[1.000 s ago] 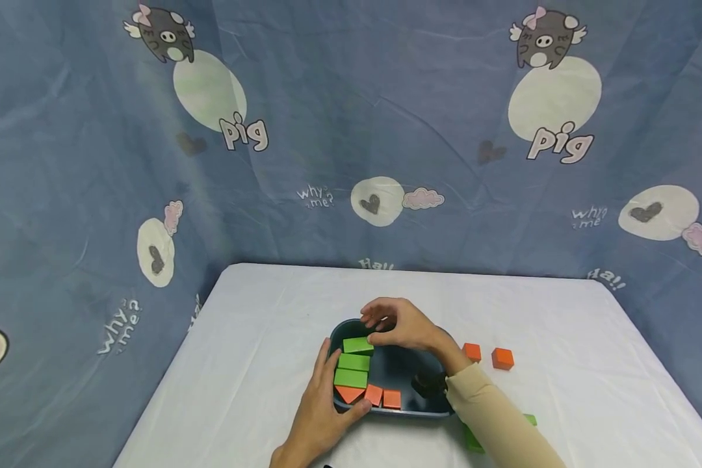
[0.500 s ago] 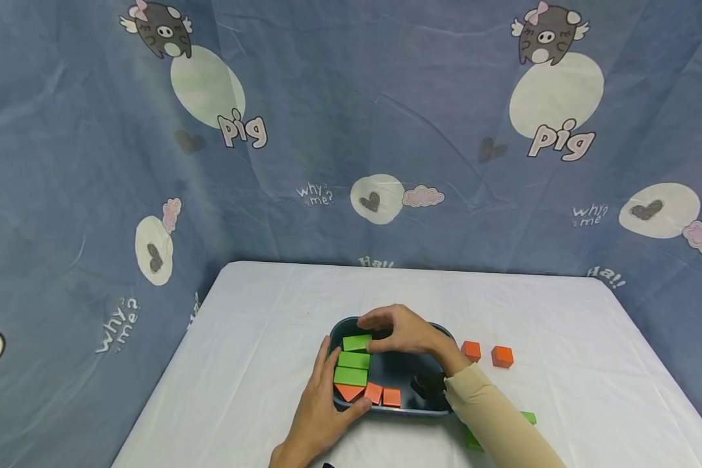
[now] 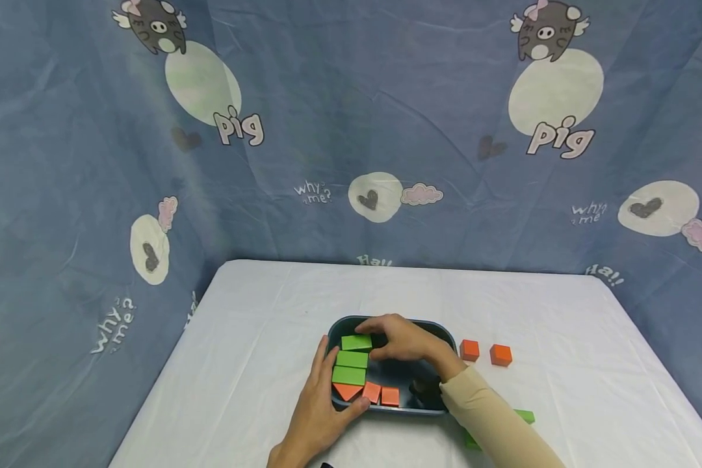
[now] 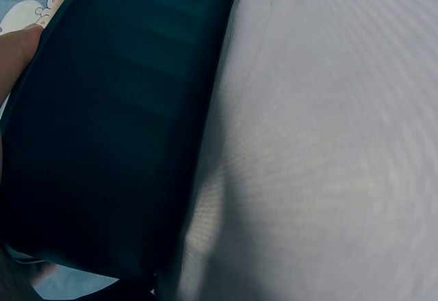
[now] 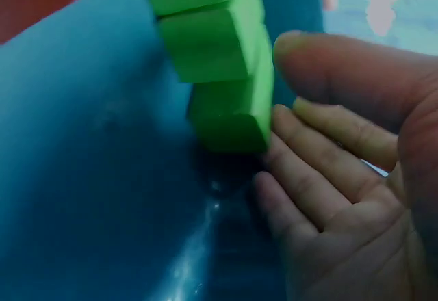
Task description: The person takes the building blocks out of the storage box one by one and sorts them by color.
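A dark blue-green tray [image 3: 398, 409] sits on the white table. My left hand [image 3: 322, 413] holds its near left corner, thumb over the front rim and fingers along the left side. Three green blocks line the left side inside; the farthest green block [image 3: 357, 342] lies slightly askew. My right hand [image 3: 400, 338] reaches into the tray with its fingers extended around that block. In the right wrist view, the fingertips [image 5: 274, 144] are right at the end of the green block [image 5: 229, 120], with the thumb beside the row. An orange triangular block [image 3: 348, 391] lies at the near left corner.
Two orange blocks [image 3: 390, 396] lie along the tray's front wall. Outside, to the right, are an orange cube [image 3: 470, 350] and another orange cube [image 3: 501, 355]. Green pieces [image 3: 525, 416] show partly behind the right sleeve [image 3: 497, 416]. A blue patterned cloth [image 3: 386, 130] hangs behind the table.
My right hand has come down into the tray beside the farthest green block, its fingers reaching behind it. The left hand stays at the tray's corner.
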A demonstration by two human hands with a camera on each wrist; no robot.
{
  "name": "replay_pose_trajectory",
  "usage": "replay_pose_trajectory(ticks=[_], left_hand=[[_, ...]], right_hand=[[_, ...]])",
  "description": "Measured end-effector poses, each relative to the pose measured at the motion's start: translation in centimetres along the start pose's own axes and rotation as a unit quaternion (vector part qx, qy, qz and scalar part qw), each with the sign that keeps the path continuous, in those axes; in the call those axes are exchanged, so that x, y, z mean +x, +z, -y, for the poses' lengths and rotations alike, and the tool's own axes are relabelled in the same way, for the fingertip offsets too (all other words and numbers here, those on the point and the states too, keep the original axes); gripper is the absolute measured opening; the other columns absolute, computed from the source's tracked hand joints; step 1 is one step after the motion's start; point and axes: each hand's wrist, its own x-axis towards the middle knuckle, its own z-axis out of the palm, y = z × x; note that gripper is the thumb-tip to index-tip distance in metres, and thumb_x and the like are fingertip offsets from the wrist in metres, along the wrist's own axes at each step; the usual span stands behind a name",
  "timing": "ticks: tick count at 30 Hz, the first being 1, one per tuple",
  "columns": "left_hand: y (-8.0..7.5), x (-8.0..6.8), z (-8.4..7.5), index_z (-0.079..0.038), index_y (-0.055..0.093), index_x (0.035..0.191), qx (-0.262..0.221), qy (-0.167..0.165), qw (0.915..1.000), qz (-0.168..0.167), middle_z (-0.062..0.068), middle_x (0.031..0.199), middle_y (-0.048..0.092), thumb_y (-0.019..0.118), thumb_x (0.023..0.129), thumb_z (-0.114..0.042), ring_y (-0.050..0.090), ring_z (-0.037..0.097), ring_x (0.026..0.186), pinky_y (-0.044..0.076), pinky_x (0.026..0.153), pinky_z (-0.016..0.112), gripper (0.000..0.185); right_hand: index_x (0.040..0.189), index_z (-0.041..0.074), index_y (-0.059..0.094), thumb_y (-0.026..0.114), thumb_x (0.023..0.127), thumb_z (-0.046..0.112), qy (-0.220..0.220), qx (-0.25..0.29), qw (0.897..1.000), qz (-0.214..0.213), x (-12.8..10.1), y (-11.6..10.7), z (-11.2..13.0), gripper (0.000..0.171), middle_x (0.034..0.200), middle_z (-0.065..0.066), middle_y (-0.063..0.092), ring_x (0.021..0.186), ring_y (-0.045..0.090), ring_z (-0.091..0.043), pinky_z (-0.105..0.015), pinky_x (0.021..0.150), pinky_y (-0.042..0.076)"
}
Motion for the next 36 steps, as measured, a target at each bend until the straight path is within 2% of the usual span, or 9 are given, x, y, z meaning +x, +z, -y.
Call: replay_pose_trajectory(ticks=[4, 7, 13, 18, 25, 31, 36], left_hand=[[0.0, -0.1, -0.1, -0.010, 0.035, 0.158, 0.002, -0.006, 1.0000, 0.000, -0.008, 0.170, 0.004, 0.078, 0.081, -0.061, 0.043, 0.033, 0.140, 0.044, 0.103, 0.058, 0.102], [0.1, -0.1, -0.1, -0.010, 0.035, 0.158, 0.001, -0.010, 1.0000, -0.001, -0.006, 0.170, 0.006, 0.078, 0.081, -0.061, 0.043, 0.034, 0.139, 0.044, 0.103, 0.059, 0.101], [0.1, -0.1, 0.1, -0.009, 0.035, 0.158, 0.007, -0.007, 0.9999, -0.004, 0.003, 0.171, 0.010, 0.077, 0.082, -0.061, 0.044, 0.034, 0.139, 0.045, 0.102, 0.058, 0.101], [0.0, -0.1, 0.1, -0.009, 0.035, 0.158, 0.010, -0.007, 0.9999, -0.006, 0.002, 0.170, 0.009, 0.077, 0.081, -0.063, 0.044, 0.034, 0.138, 0.045, 0.102, 0.058, 0.103], [0.2, -0.1, 0.0, -0.009, 0.036, 0.157, 0.010, -0.006, 0.9999, -0.009, 0.004, 0.170, 0.011, 0.078, 0.081, -0.063, 0.046, 0.034, 0.137, 0.045, 0.102, 0.058, 0.102], [0.3, -0.1, -0.1, -0.010, 0.036, 0.157, 0.009, -0.004, 0.9999, -0.008, -0.003, 0.170, 0.009, 0.078, 0.081, -0.062, 0.046, 0.033, 0.137, 0.045, 0.102, 0.057, 0.102], [0.4, 0.0, -0.1, -0.009, 0.036, 0.157, 0.010, -0.003, 0.9999, -0.008, 0.001, 0.170, 0.011, 0.078, 0.081, -0.062, 0.046, 0.033, 0.138, 0.045, 0.102, 0.057, 0.102]], right_hand=[[0.136, 0.001, 0.062, 0.081, 0.086, 0.008, -0.002, -0.071, 0.997, 0.007, 0.2, 0.5, 0.1, 0.053, 0.132, -0.009, 0.066, 0.120, 0.061, -0.019, -0.041, 0.102, 0.049], [0.135, 0.001, 0.062, 0.082, 0.086, 0.007, -0.004, -0.100, 0.995, 0.009, 0.2, 0.7, 0.1, 0.054, 0.132, -0.009, 0.065, 0.120, 0.060, -0.020, -0.041, 0.102, 0.049], [0.134, 0.001, 0.063, 0.084, 0.084, 0.010, 0.003, -0.107, 0.994, 0.003, 0.4, 1.1, 0.4, 0.054, 0.129, -0.009, 0.066, 0.114, 0.061, -0.017, -0.037, 0.099, 0.051], [0.131, 0.002, 0.065, 0.087, 0.083, 0.015, 0.007, -0.128, 0.992, -0.008, 0.5, 1.5, 0.5, 0.055, 0.125, -0.008, 0.067, 0.106, 0.061, -0.014, -0.035, 0.095, 0.051], [0.126, 0.001, 0.068, 0.085, 0.084, 0.013, 0.002, -0.128, 0.992, -0.016, 0.5, 1.6, 0.3, 0.048, 0.118, -0.005, 0.070, 0.100, 0.061, -0.009, -0.032, 0.092, 0.053], [0.119, 0.004, 0.072, 0.084, 0.081, 0.011, 0.008, -0.138, 0.990, -0.027, 0.3, 1.5, 0.2, 0.040, 0.106, 0.001, 0.070, 0.087, 0.059, -0.006, -0.027, 0.080, 0.053], [0.114, 0.005, 0.074, 0.083, 0.078, 0.011, 0.027, -0.149, 0.987, -0.047, 0.1, 1.5, 0.3, 0.038, 0.098, 0.003, 0.069, 0.078, 0.056, -0.007, -0.025, 0.069, 0.051]])
